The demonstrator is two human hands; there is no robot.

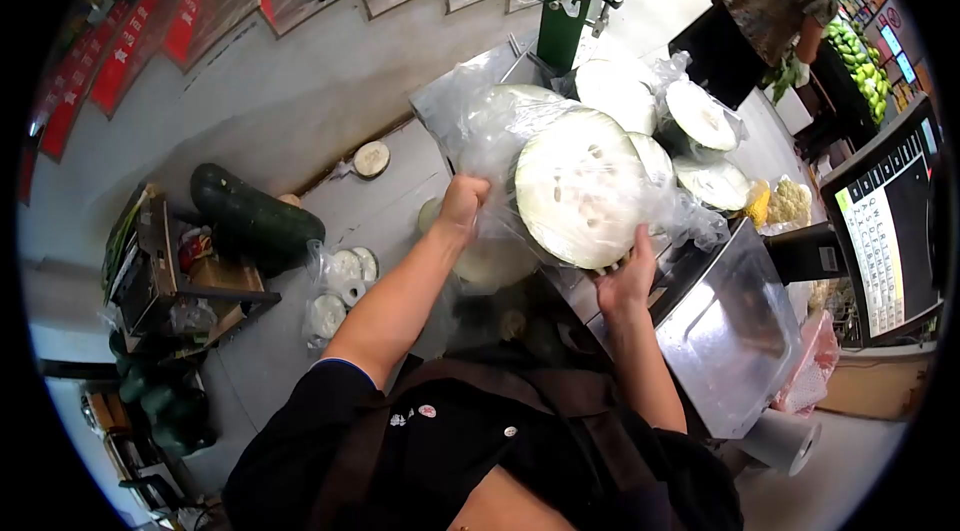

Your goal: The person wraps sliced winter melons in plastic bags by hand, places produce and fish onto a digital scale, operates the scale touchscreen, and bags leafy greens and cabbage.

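Observation:
A large round slice of winter melon [578,193] is tilted up in front of me, pale cut face toward me, inside a clear plastic bag [492,143]. My left hand [464,205] is closed in a fist on the bag's gathered plastic, left of the slice. At the slice's lower right edge, my right hand [628,276] grips it through the plastic, thumb on the near side and fingers partly hidden behind. More wrapped melon pieces [704,116] lie just beyond the held slice.
A scale with a touchscreen [885,241] and metal plate [735,326] stands at right. Behind the melons is a green machine [568,21]. A whole winter melon [255,216] and bagged slices [340,286] lie at left. Another person [775,6] stands at the back right.

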